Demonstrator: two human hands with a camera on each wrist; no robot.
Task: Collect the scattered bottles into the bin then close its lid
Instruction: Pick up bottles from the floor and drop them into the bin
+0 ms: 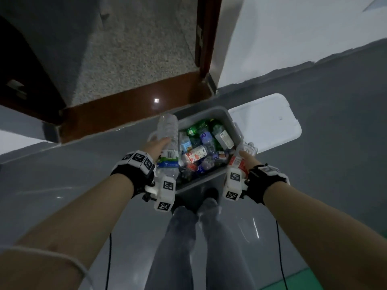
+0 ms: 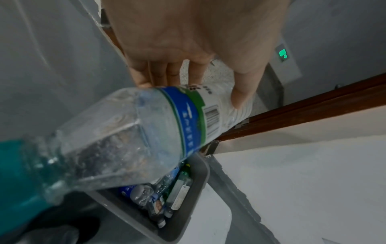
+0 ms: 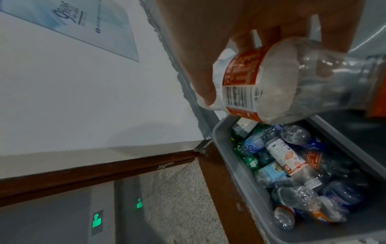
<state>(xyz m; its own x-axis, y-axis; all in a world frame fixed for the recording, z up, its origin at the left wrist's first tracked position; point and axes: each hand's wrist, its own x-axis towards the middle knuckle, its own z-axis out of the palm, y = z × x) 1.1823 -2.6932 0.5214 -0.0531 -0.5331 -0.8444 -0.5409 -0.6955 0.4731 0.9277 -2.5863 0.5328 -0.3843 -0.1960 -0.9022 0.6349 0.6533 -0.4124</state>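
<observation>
A glossy grey floor (image 1: 62,185) fills most of the head view, meeting a white wall (image 1: 293,38) whose lower part is painted grey with a ragged edge. Beyond a dark brown threshold (image 1: 125,114) and door frame (image 1: 206,34) lies a speckled stone floor (image 1: 129,49); a strip of green floor (image 1: 301,279) shows at the near right. The wrist views add a poster (image 3: 69,21) on the white wall and small lit green signs (image 3: 96,220) low on the grey wall past the doorway. The grey bin (image 1: 232,122) stands on the floor just before the threshold, heaped with crushed clear and green bottles (image 1: 201,147); its white lid (image 1: 266,120) lies open behind it toward the wall. The person's legs (image 1: 188,248) stand close to the bin's near side. The left hand (image 1: 156,146) grips a large clear bottle (image 1: 168,143) with a blue and green label over the bin's left rim, fingers (image 2: 158,74) close together behind it and thumb (image 2: 244,85) pressed on the label. The right hand (image 1: 248,159) holds a smaller bottle with an orange label (image 1: 238,162) over the right rim, its thumb (image 3: 200,79) and fingers curled round it.
</observation>
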